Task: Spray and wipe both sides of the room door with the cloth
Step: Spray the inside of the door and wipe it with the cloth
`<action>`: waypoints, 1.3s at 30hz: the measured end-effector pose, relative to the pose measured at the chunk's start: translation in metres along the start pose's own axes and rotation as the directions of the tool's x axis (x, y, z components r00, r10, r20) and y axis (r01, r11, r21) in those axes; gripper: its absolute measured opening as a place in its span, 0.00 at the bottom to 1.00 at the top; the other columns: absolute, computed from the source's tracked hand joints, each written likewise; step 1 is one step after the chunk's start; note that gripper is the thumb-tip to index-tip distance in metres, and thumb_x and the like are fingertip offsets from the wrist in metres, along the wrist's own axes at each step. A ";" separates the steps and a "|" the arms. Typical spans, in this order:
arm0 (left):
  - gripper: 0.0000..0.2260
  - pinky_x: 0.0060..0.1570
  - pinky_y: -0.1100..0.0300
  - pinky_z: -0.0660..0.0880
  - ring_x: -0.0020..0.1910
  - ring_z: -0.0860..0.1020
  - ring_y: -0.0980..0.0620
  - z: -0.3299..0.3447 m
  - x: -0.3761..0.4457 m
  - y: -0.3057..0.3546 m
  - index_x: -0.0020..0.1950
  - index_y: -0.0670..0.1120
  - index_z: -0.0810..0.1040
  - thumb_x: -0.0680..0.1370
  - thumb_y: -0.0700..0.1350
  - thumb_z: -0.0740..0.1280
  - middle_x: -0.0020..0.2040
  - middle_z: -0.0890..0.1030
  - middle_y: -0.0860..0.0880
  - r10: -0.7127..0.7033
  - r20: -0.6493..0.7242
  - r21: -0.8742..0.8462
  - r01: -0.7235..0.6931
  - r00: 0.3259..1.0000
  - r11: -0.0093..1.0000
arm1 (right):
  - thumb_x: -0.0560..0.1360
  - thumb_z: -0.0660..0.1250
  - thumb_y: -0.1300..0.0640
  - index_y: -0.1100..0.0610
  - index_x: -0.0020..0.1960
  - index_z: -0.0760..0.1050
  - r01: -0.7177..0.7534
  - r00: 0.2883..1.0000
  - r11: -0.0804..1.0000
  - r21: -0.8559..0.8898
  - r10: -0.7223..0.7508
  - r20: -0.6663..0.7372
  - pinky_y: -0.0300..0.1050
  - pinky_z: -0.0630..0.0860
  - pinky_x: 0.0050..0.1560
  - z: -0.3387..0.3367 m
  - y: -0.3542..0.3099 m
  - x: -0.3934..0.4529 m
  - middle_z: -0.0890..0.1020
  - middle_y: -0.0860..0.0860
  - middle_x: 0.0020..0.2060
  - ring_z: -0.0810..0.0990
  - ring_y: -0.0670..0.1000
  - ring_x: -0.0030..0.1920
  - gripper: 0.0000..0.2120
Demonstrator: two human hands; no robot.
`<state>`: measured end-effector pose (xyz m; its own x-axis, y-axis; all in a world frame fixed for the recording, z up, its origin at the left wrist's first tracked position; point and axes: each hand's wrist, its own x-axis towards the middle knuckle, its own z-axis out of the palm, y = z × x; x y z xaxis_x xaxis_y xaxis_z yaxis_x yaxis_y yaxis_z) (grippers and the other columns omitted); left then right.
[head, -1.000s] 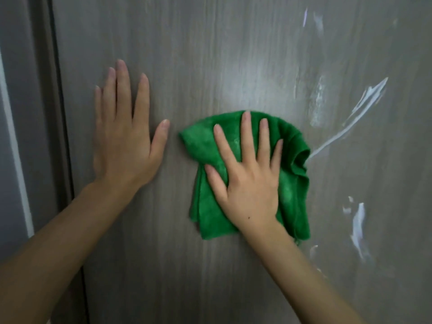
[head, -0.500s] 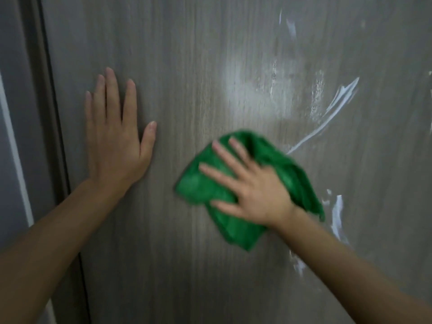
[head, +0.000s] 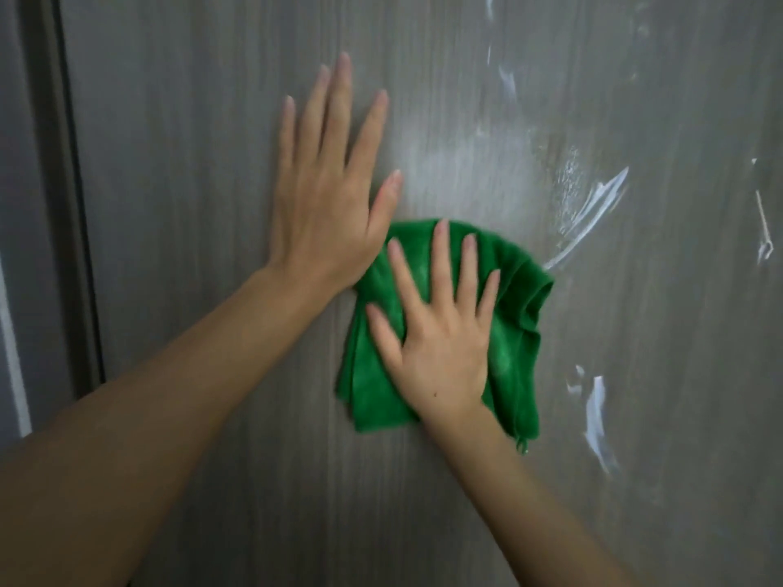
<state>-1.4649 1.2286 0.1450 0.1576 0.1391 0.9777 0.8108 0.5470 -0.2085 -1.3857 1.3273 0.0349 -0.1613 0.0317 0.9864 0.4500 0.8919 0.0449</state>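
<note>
A grey wood-grain door (head: 190,141) fills the head view. My right hand (head: 438,332) lies flat with spread fingers on a folded green cloth (head: 515,332), pressing it against the door at the centre. My left hand (head: 330,188) presses flat on the bare door just up and left of the cloth, its heel touching the cloth's upper left edge. White streaks of spray foam (head: 593,209) sit on the door to the right of the cloth, with more foam (head: 595,413) lower right.
The door's left edge and a dark gap (head: 80,205) run down the left side, with the grey frame (head: 25,205) beyond it. No spray bottle is in view.
The cloth swung down and tilted, then came back upright with my right fingers pointing up. My left hand has shifted right along the door and now touches the cloth.
</note>
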 end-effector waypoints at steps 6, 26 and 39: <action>0.26 0.75 0.47 0.43 0.77 0.52 0.41 0.010 -0.007 -0.007 0.78 0.43 0.58 0.82 0.54 0.50 0.78 0.54 0.38 -0.027 0.072 0.010 0.026 0.997 1.000 | 0.76 0.58 0.35 0.45 0.74 0.62 0.263 0.963 0.965 0.004 -0.262 0.058 0.53 0.64 0.62 -0.004 0.022 -0.012 0.60 0.55 0.75 0.54 0.59 0.76 0.29; 0.26 0.75 0.50 0.50 0.76 0.58 0.43 0.009 -0.005 -0.008 0.75 0.38 0.63 0.81 0.51 0.52 0.77 0.61 0.40 -0.073 -0.009 -0.121 0.071 0.997 0.990 | 0.77 0.47 0.33 0.44 0.78 0.53 -0.001 0.992 0.994 -0.112 -0.013 -0.125 0.58 0.46 0.74 -0.025 0.030 0.218 0.53 0.53 0.78 0.50 0.58 0.77 0.31; 0.25 0.72 0.44 0.54 0.73 0.62 0.38 0.007 0.042 0.000 0.73 0.39 0.65 0.81 0.52 0.51 0.75 0.63 0.37 -0.213 -0.097 -0.112 0.202 0.972 0.973 | 0.77 0.55 0.36 0.45 0.76 0.58 0.221 0.975 0.974 -0.052 -0.222 -0.006 0.58 0.59 0.68 -0.017 0.034 0.103 0.56 0.53 0.77 0.50 0.59 0.77 0.31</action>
<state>-1.4623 1.2403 0.1861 0.0354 -0.0615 0.9975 0.8839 0.4677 -0.0025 -1.3723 1.3528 0.1403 -0.2522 -0.1696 0.9527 0.4482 0.8520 0.2704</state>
